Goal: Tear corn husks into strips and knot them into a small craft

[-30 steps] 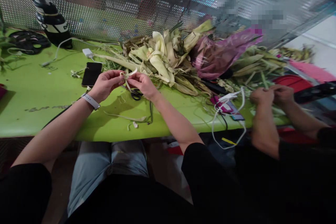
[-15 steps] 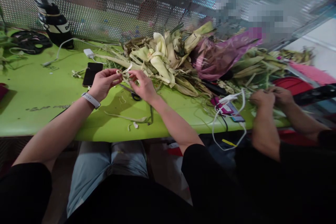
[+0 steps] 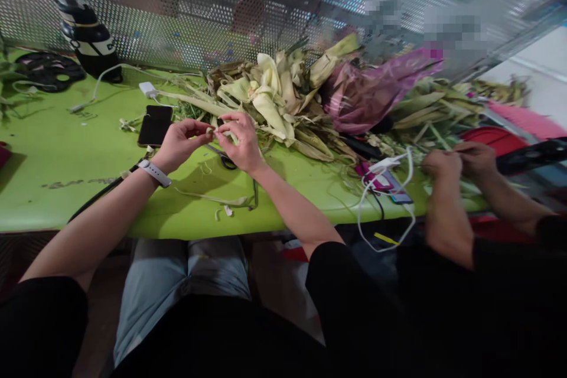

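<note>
Between the fingertips of both hands is a small pale strip of corn husk (image 3: 209, 130), mostly hidden by the fingers. My left hand (image 3: 181, 140), with a light watch band at the wrist, pinches it from the left. My right hand (image 3: 239, 142) pinches it from the right, its fingertips nearly touching the left ones. Just below the right hand lie dark-handled scissors (image 3: 227, 162), partly covered. A large heap of dried corn husks (image 3: 270, 103) lies beyond the hands. On the table in front of me is a loose thin husk strip (image 3: 221, 199).
On the green table (image 3: 106, 207) lie a black phone (image 3: 155, 125) and a white charger (image 3: 148, 90). A dark bottle (image 3: 91, 38) stands at back left. A purple plastic bag (image 3: 363, 94) rests right of the heap. At right, a co-worker's hands (image 3: 456, 164) work beside looped white cables (image 3: 361, 212).
The pale curled strip between my hands, plainly seen before, is now mostly covered by my fingers. My fingertips have come closer together.
</note>
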The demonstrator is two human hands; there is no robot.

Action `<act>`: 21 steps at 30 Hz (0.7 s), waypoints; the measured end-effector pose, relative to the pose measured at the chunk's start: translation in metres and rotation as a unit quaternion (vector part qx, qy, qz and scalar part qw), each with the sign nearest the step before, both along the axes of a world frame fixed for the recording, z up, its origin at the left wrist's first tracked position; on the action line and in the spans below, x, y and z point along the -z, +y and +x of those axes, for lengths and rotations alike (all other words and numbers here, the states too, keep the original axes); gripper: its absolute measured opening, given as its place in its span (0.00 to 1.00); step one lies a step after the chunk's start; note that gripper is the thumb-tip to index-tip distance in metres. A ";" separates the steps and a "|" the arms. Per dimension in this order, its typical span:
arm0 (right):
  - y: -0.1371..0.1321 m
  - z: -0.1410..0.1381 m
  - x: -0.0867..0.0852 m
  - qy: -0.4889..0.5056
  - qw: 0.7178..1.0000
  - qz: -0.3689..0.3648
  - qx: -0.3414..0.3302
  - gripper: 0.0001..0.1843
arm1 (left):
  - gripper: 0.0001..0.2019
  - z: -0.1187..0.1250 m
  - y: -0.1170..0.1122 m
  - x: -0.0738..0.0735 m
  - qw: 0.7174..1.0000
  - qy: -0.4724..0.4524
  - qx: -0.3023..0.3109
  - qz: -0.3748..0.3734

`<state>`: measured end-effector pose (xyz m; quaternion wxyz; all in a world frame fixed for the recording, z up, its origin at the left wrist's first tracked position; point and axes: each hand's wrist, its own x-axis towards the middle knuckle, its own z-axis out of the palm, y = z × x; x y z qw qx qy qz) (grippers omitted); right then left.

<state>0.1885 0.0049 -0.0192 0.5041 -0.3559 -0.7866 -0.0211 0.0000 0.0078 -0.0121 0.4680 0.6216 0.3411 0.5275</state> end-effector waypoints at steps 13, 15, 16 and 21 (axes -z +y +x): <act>-0.005 -0.005 -0.008 0.152 0.948 -0.266 -0.089 0.21 | 0.14 0.002 -0.005 -0.006 0.998 -0.031 0.004 -0.057; -0.004 -0.002 -0.011 0.180 0.930 -0.297 -0.118 0.21 | 0.14 0.001 -0.004 -0.007 0.995 -0.053 0.004 -0.085; -0.003 0.000 -0.012 0.191 0.918 -0.318 -0.142 0.20 | 0.14 0.000 -0.003 -0.007 0.993 -0.064 0.006 -0.098; 0.003 0.009 -0.011 0.232 0.862 -0.376 -0.248 0.18 | 0.15 -0.005 -0.002 -0.010 0.986 -0.094 0.041 -0.134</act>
